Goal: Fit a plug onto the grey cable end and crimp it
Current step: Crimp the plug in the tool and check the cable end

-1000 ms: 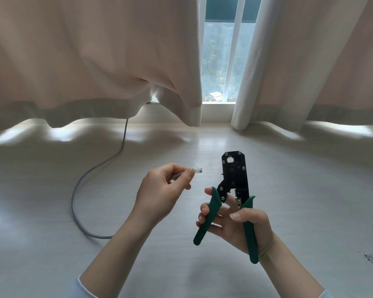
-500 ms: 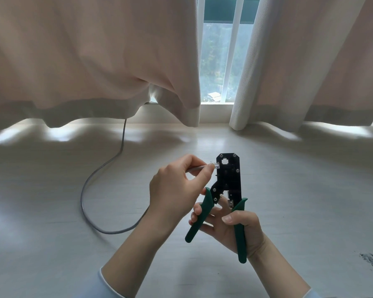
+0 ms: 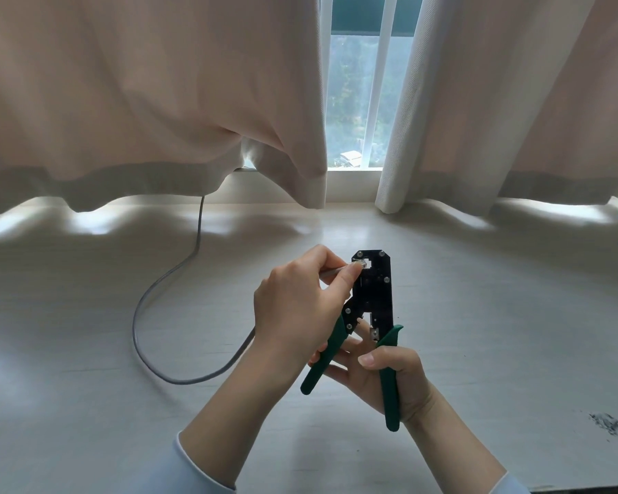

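Up front, the left hand [image 3: 297, 308] pinches the plug [image 3: 360, 263] into the crimper [image 3: 371, 294] socket, the right hand [image 3: 389, 379] gripping its green handles.

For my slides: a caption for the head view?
Left hand feeds plug into crimper held by right hand.

pale tabletop [image 3: 478, 315], grey cable [image 3: 147, 304], grey shavings [image 3: 604, 423]

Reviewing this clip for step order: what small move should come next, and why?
Probably push the plug fully into the slot of the crimping tool. The left hand holds the grey cable with the plug just at the opening, and the right hand holds the green handles spread, unsqueezed.
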